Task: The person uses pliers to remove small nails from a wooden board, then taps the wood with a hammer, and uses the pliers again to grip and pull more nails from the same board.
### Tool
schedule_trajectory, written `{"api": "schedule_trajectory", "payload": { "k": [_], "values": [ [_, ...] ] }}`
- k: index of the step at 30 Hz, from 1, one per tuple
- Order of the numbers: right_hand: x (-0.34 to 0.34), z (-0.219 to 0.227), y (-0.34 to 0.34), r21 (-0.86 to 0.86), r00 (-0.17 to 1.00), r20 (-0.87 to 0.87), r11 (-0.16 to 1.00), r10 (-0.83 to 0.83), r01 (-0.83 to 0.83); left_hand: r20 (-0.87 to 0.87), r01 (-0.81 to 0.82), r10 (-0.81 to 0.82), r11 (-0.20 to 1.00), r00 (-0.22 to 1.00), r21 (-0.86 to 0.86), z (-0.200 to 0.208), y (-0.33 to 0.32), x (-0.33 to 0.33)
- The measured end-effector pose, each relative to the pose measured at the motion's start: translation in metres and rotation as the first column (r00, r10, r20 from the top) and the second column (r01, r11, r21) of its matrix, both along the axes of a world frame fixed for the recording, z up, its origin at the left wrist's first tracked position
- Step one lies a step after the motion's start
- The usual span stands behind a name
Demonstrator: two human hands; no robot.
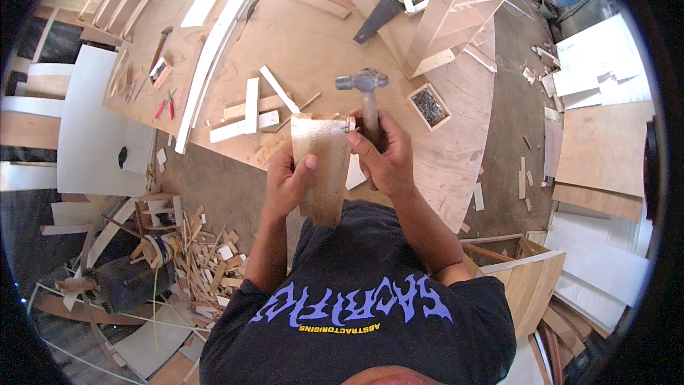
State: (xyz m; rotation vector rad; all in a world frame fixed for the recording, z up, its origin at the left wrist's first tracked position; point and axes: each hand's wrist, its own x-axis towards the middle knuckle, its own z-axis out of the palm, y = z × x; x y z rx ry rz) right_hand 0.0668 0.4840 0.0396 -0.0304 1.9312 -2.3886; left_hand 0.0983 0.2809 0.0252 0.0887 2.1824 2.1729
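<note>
At mid-frame, my left hand (288,178) clasps a tapered brown piece (320,160), fingers mostly hidden behind; my right hand (388,160) curls round a hammer (370,103), partly covering it. Upper right, a wooden shelf (438,11) is cut off.

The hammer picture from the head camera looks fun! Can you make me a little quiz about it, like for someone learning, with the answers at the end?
1. Which hand holds the silver-headed hammer with a wooden handle?
2. True or false: the left hand is holding nothing.
3. Fill in the side, as the picture shows it: the small red-handled metal pliers lie to the ____ of the small square wooden box of dark metal bits.

Key:
1. The right hand.
2. False: it grips a tan, tapered, wooden-looking piece.
3. Left.
</note>
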Motion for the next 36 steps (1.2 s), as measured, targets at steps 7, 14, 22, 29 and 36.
{"api": "schedule_trajectory", "payload": {
  "k": [7, 14, 22, 29, 36],
  "values": [
    [0.005, 0.008, -0.004, 0.067, 1.0, -0.011, 0.998, 0.017, -0.016, -0.127, -0.1, 0.093, 0.993, 0.988, -0.056, 0.032, 0.023, -0.011],
    [0.008, 0.001, -0.01, -0.179, 0.995, 0.101, 0.984, 0.026, -0.007, -0.151, -0.159, 0.146, 0.984, 0.978, -0.079, 0.025, 0.029, -0.008],
    [0.004, -0.015, -0.016, -0.259, 0.986, 0.163, 0.963, -0.025, 0.068, -0.093, -0.135, 0.131, 0.99, 0.987, -0.036, 0.02, 0.03, -0.015],
    [0.004, -0.021, -0.018, -0.199, 0.978, 0.187, 0.971, -0.092, 0.13, -0.114, -0.11, 0.101, 0.991, 0.988, -0.078, 0.009, 0.024, -0.018],
    [0.003, -0.026, -0.03, -0.048, 0.957, 0.047, 0.956, -0.287, 0.289, -0.041, -0.163, 0.161, 0.986, 0.986, -0.033, 0.005, 0.031, -0.028]
  ]
}}
